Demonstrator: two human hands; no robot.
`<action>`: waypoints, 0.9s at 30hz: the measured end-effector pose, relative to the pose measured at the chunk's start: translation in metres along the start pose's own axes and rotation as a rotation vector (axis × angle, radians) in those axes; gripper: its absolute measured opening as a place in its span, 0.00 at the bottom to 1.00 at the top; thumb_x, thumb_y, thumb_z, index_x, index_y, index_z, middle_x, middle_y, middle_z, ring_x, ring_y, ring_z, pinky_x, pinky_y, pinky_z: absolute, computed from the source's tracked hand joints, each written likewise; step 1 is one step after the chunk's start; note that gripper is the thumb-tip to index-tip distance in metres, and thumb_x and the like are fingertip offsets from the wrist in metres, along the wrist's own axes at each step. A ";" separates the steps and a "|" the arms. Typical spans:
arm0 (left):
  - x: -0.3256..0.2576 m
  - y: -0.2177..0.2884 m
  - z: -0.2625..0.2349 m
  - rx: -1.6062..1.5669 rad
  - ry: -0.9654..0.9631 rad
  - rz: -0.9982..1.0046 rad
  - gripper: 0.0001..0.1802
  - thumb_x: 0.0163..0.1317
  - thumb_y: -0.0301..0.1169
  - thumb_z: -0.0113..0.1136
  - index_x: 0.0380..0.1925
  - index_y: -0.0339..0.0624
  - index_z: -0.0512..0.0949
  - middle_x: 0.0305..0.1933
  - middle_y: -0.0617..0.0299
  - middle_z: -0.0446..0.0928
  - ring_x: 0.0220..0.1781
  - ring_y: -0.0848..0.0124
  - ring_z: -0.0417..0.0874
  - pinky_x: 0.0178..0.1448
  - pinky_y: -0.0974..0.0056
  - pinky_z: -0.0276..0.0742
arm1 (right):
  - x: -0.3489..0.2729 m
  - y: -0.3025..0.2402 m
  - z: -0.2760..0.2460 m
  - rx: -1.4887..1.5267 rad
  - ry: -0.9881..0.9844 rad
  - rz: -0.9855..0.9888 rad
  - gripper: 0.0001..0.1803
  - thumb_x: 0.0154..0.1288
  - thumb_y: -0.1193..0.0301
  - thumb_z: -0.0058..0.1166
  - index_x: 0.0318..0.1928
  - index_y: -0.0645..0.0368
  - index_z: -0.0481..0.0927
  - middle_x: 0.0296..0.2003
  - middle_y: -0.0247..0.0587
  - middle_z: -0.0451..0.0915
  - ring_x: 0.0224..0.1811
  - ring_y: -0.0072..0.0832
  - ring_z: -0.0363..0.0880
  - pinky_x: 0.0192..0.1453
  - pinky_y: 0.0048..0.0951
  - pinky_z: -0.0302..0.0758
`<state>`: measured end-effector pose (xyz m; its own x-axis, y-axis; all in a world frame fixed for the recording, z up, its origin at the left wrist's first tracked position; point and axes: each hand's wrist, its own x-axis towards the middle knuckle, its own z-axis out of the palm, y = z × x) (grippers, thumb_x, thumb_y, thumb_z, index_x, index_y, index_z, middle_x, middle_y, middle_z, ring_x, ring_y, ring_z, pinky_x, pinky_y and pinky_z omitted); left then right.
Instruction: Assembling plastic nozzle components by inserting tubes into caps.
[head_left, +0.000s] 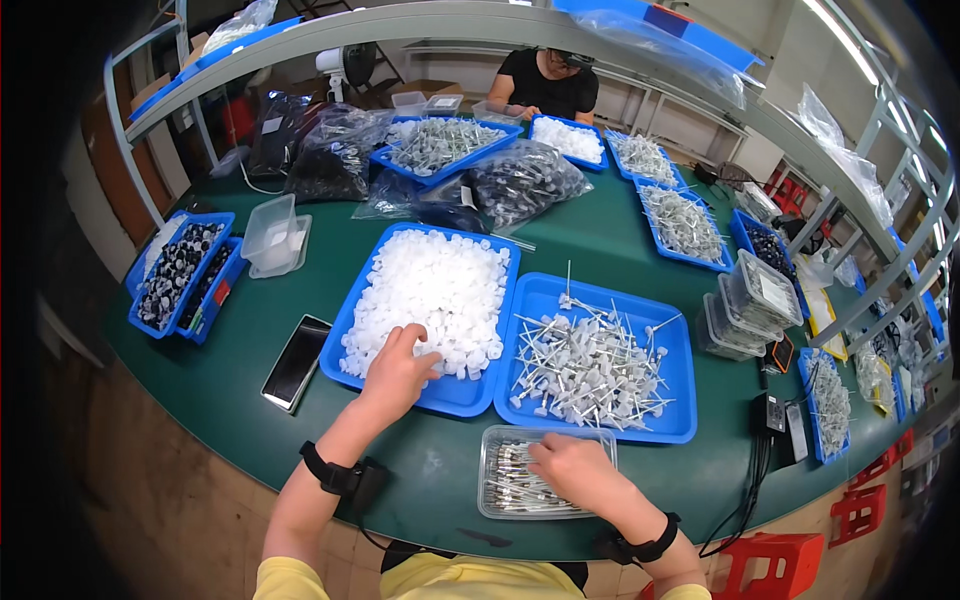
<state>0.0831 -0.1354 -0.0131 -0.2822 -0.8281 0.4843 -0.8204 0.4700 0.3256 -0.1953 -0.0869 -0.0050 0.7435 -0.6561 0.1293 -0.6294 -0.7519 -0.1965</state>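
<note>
Blue trays on a green desk (pixel 600 245)

White caps (pixel 430 290) fill one blue tray (pixel 455 398); white stemmed parts (pixel 590 370) fill another blue tray (pixel 672 425). Clear box (pixel 490 470), black phone (pixel 296 362), black wristbands (pixel 330 472), yellow sleeves (pixel 290 580), red stools (pixel 780 560).

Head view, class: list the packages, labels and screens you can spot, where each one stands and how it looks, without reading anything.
Dark flat phone: on the green table, left of the blue tray of white caps, screen dark and glossy.
Clear plastic bags of dark parts: table centre, far side, bulging.
Clear lidded plastic boxes: right of the blue tray of white stemmed pieces, stacked.
Clear shallow plastic tray: under the right hand.
</note>
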 end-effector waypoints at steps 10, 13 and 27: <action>-0.010 0.030 -0.024 -1.211 0.065 -0.656 0.14 0.55 0.20 0.53 0.43 0.29 0.72 0.30 0.52 0.78 0.22 0.75 0.75 0.27 0.73 0.73 | 0.001 -0.013 0.006 -0.227 -0.028 -0.110 0.08 0.42 0.76 0.50 0.28 0.60 0.72 0.24 0.35 0.69 0.27 0.26 0.74 0.24 0.24 0.72; -0.030 0.041 -0.034 -1.277 0.059 -0.766 0.11 0.57 0.21 0.52 0.41 0.29 0.73 0.29 0.52 0.78 0.21 0.76 0.74 0.26 0.74 0.73 | -0.001 -0.012 0.006 -0.225 -0.001 -0.146 0.10 0.42 0.76 0.50 0.31 0.62 0.73 0.24 0.35 0.69 0.27 0.26 0.74 0.24 0.24 0.72; -0.086 0.091 -0.040 -1.612 0.024 -0.854 0.09 0.56 0.19 0.54 0.38 0.30 0.73 0.31 0.48 0.77 0.19 0.76 0.74 0.22 0.73 0.71 | -0.025 -0.014 -0.044 0.914 0.240 0.384 0.17 0.57 0.83 0.50 0.47 0.62 0.68 0.28 0.37 0.72 0.26 0.18 0.71 0.27 0.17 0.66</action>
<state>0.0530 -0.0095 0.0074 -0.0720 -0.9750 -0.2102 0.5106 -0.2171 0.8319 -0.2148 -0.0631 0.0373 0.3996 -0.9138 0.0733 -0.3271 -0.2168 -0.9198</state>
